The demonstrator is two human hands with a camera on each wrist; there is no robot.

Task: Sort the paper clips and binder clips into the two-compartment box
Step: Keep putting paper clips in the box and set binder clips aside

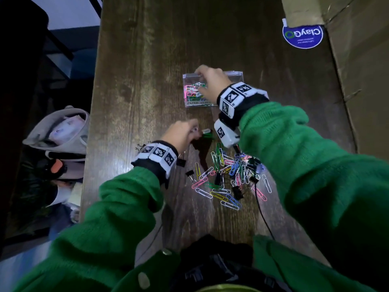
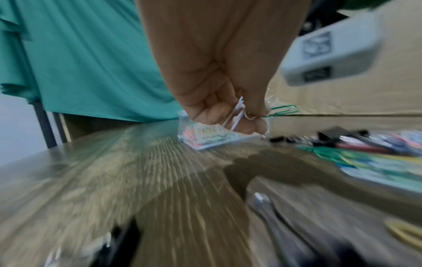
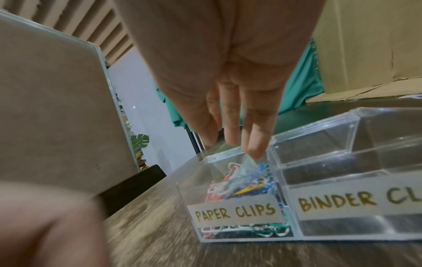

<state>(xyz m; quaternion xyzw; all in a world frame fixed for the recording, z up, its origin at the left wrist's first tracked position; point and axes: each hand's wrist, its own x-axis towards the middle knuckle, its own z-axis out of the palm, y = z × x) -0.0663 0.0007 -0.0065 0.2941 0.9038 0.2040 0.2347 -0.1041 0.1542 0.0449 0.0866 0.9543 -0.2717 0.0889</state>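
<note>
A clear two-compartment box [image 1: 235, 73] stands mid-table, labelled "PAPER CLIPS" on the left and "BINDER CL…" on the right. The left compartment [image 3: 189, 187] holds several coloured paper clips; the right one [image 3: 342, 180] looks empty. My right hand [image 1: 200, 73] hovers over the paper-clip compartment, its fingers [image 3: 230, 126] straight and pointing down with nothing in them. My left hand [image 1: 194, 130] is nearer me and pinches paper clips, one white [image 2: 238, 110] and one green [image 2: 283, 110]. A pile of coloured paper clips [image 1: 227, 171] mixed with black binder clips [image 1: 236, 191] lies in front of me.
A large cardboard box [image 1: 357, 81] bearing a round blue sticker [image 1: 302, 36] lines the table's right side. A thin black cable [image 1: 263, 211] runs from my right wrist towards me. Beyond the table's left edge [image 1: 90, 144], bags [image 1: 61, 131] sit on the floor.
</note>
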